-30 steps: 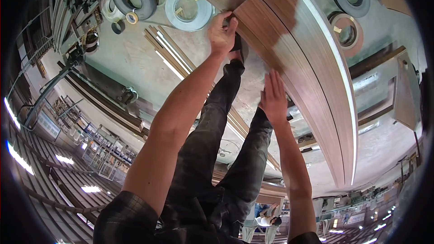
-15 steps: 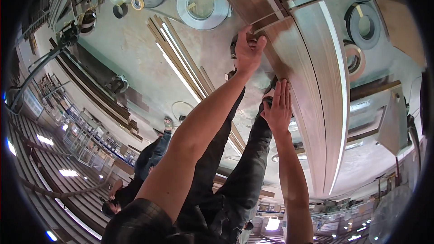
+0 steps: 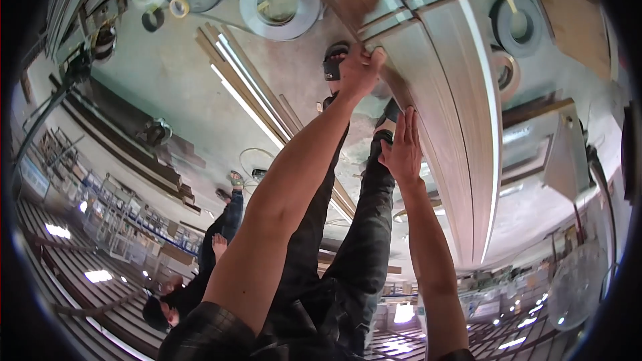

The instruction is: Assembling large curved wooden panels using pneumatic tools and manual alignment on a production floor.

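Observation:
Long wood-grained boards [image 3: 447,87] lie side by side and slant away from me, with a bright white strip along the right edge. At their left edge, near the far end, my left hand [image 3: 361,75] has its fingers curled, closed on the edge of the nearest board. My right hand [image 3: 404,150] lies open against the same edge, closer to me, its fingers straight and together. The undersides of the left fingers are hidden.
Rolls of edge banding [image 3: 281,3] lie on the floor beyond the boards, and more grey rolls [image 3: 517,25] sit to the right. Thin strips [image 3: 251,87] lie left of my legs. Another person [image 3: 207,254] is at the lower left. A panel [image 3: 567,154] stands at right.
My left hand's fingers have curled in at the board edge. The view has shifted, so the boards and floor items appear further left and higher. My right hand stays flat along the edge.

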A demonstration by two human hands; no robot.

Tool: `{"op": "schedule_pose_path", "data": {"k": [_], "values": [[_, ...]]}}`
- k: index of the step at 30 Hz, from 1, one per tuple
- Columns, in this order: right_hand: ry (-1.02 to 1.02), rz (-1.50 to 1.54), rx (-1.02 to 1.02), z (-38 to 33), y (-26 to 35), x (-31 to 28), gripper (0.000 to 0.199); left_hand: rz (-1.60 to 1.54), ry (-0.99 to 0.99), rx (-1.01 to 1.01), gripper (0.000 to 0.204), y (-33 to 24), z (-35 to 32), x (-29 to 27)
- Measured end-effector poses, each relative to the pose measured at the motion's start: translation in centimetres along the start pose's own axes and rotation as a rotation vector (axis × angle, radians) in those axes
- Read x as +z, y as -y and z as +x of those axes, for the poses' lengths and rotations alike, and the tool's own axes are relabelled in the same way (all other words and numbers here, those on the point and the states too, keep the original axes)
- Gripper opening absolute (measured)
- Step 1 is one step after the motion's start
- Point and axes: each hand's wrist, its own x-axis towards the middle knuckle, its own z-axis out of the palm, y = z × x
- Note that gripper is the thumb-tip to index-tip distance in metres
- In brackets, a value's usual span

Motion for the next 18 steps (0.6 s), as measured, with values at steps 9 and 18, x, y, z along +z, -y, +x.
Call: {"op": "schedule_pose_path", "data": {"k": [9,18], "values": [[-0.019,0.15,0.131,-1.0,-1.2,-0.1,0.083,-0.116,0.218,-0.189,0.043,1.3,-3.4,2.1],[-0.229,0.544,0.228,-3.0,-2.0,-0.8,0.069,0.012,0.211,-0.323,0.055,1.6,-4.7,1.4]]}}
